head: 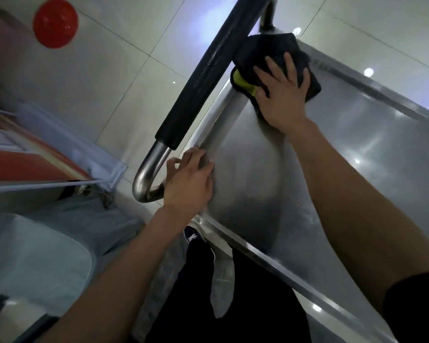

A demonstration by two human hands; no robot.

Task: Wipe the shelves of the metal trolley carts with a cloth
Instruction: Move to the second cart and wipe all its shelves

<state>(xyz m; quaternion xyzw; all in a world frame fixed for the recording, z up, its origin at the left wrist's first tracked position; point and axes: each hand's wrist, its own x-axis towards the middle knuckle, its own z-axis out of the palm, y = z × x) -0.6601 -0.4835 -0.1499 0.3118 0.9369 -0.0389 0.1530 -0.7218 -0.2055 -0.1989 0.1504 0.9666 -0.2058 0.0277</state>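
The right hand (pixel 281 91) presses flat, fingers spread, on a dark cloth (pixel 270 58) in the far corner of the trolley's top shelf (pixel 332 157). The left hand (pixel 188 179) curls over the shelf's near rim. A padded handle (pixel 208 70) crosses just beside the cloth. A red balloon (pixel 55 23) lies on the tiled floor (pixel 134 45).

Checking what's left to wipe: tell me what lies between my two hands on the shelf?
Head view: only bare steel shelf between left hand and right hand.

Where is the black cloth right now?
The black cloth lies under the right hand in the far corner of the metal trolley shelf, beside the black padded handle.
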